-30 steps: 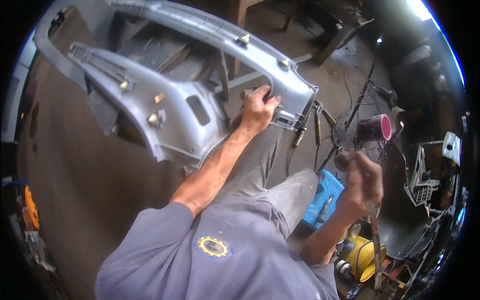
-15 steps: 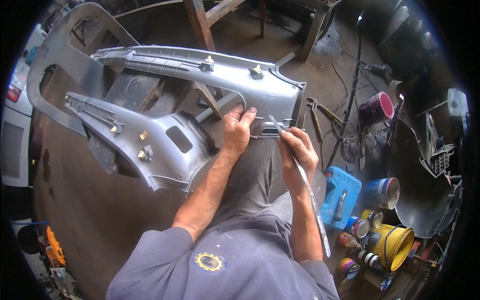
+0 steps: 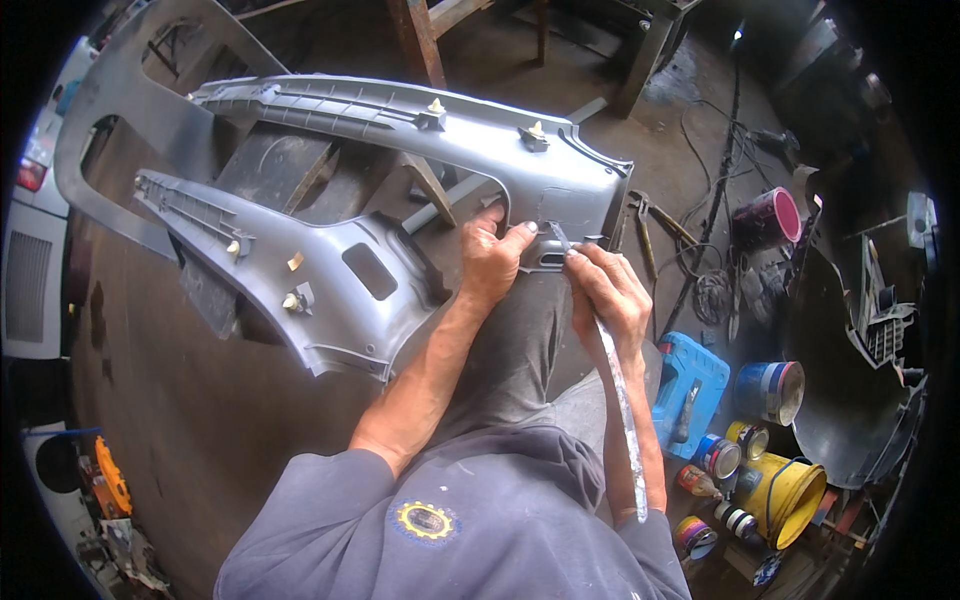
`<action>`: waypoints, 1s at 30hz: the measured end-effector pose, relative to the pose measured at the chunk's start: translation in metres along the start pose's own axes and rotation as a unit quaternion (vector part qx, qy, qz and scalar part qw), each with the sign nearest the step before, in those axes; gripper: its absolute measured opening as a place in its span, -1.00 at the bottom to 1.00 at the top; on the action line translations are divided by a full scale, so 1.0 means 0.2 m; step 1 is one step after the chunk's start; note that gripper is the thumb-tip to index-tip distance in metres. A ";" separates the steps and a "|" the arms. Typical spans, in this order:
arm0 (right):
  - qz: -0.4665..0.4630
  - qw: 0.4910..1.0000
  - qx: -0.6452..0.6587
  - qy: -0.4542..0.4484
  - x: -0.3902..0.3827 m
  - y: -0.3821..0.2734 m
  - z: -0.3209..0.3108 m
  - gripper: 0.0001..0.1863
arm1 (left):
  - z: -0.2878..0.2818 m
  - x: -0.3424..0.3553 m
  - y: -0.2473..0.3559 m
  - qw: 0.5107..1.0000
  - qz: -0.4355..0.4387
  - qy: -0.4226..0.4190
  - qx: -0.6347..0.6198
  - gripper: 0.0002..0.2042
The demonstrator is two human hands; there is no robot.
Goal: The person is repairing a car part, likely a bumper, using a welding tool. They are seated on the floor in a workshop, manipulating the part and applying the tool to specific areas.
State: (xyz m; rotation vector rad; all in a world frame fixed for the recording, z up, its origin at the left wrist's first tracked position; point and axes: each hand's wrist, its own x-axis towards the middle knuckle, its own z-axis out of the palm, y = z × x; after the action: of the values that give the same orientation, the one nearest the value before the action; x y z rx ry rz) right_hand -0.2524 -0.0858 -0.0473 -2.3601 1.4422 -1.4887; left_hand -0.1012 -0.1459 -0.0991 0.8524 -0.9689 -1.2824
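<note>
A silver-grey moulded trim panel [image 3: 490, 155] lies across in front of me, its right end over my knee. My left hand [image 3: 488, 262] pinches the inner edge of that end, thumb on top. My right hand [image 3: 614, 298] is closed round a long, thin, stained metal strip [image 3: 628, 430]. The strip's tip touches the panel beside my left thumb, just below a faint rectangular outline on the surface. The strip's other end runs back along my right forearm. A second grey trim panel [image 3: 325, 270], with a rectangular hole, lies to the left of my left forearm.
Pliers [image 3: 648, 235] and cables lie on the floor beyond my right hand. At right are a blue case [image 3: 690, 385], several paint cans, a yellow bucket [image 3: 795, 505] and a pink-lined bucket [image 3: 773, 217]. A large looped grey part [image 3: 95, 160] stands at far left.
The view has shifted slightly, so the panels sit further right. My left thumb has come closer to the strip's tip, and the tip has moved slightly left along the panel.
</note>
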 end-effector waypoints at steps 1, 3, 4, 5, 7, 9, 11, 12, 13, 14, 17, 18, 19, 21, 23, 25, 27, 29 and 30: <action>-0.013 1.000 -0.005 -0.003 0.01 0.01 0.00 -0.76 | -0.01 0.00 0.00 1.000 -0.002 -0.001 0.000 -0.82; -0.027 0.999 -0.005 -0.023 0.04 0.02 -0.01 -0.75 | -0.02 0.00 0.01 1.000 0.005 -0.005 0.030 -0.83; -0.035 0.999 -0.006 -0.033 0.05 0.03 -0.01 -0.75 | -0.03 -0.01 0.01 0.999 0.008 -0.008 0.044 -0.83; -0.046 0.998 -0.006 -0.042 0.06 0.05 -0.01 -0.70 | -0.02 -0.01 0.01 0.999 0.005 -0.008 0.039 -0.84; -0.069 0.996 -0.008 -0.060 0.08 0.09 0.00 -0.59 | -0.02 0.00 0.00 1.000 0.001 -0.010 0.030 -0.85; -0.087 0.993 -0.012 -0.080 0.11 0.10 0.00 -0.61 | -0.02 0.01 0.00 1.000 0.011 -0.018 0.020 -0.83; -0.101 0.990 -0.014 -0.097 0.12 0.12 0.01 -0.62 | -0.02 0.01 -0.01 1.000 0.009 -0.020 0.019 -0.82; -0.101 0.990 -0.008 -0.097 0.12 0.13 0.02 -0.63 | -0.02 0.00 -0.01 1.000 0.003 -0.016 0.024 -0.81; -0.102 0.990 -0.003 -0.096 0.12 0.13 0.02 -0.64 | -0.02 0.00 -0.01 1.000 -0.003 -0.012 0.029 -0.81; -0.103 0.990 0.003 -0.095 0.12 0.12 0.02 -0.64 | -0.02 0.01 -0.01 1.000 0.010 -0.009 0.028 -0.81; -0.118 0.991 -0.019 -0.055 0.11 0.08 0.06 -0.67 | -0.01 0.02 -0.03 0.999 0.036 -0.006 0.026 -0.80; -0.123 0.991 -0.032 -0.047 0.11 0.07 0.09 -0.68 | -0.01 0.02 -0.03 0.999 0.037 -0.008 0.027 -0.79; -0.128 0.990 -0.046 -0.039 0.10 0.07 0.11 -0.69 | -0.01 0.02 -0.03 0.999 0.038 -0.010 0.028 -0.79; -0.140 0.988 -0.063 -0.020 0.14 0.05 0.17 -0.71 | -0.02 0.02 -0.02 0.999 0.019 -0.011 0.031 -0.79; -0.132 0.989 -0.067 -0.020 0.13 0.05 0.18 -0.71 | -0.03 0.02 -0.01 0.999 0.010 -0.010 0.035 -0.78; -0.095 0.994 -0.041 -0.046 0.10 0.06 0.14 -0.71 | -0.03 0.02 -0.01 0.999 0.010 -0.005 0.038 -0.78; -0.052 0.998 -0.012 -0.045 0.09 0.07 0.10 -0.80 | -0.03 0.02 -0.01 0.997 0.041 0.002 0.063 -0.79; -0.006 0.999 -0.007 -0.052 0.11 0.03 0.05 -0.83 | -0.02 0.02 -0.01 0.998 0.034 0.010 0.057 -0.80; 0.019 0.998 0.015 -0.051 0.11 0.03 0.05 -0.84 | -0.01 0.02 -0.01 0.998 0.035 0.011 0.053 -0.81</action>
State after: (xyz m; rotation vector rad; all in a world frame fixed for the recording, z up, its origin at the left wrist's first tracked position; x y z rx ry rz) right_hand -0.2477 -0.1083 -0.0403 -2.3397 1.4233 -1.3488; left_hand -0.0997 -0.1495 -0.1014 0.9049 -1.0476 -1.1680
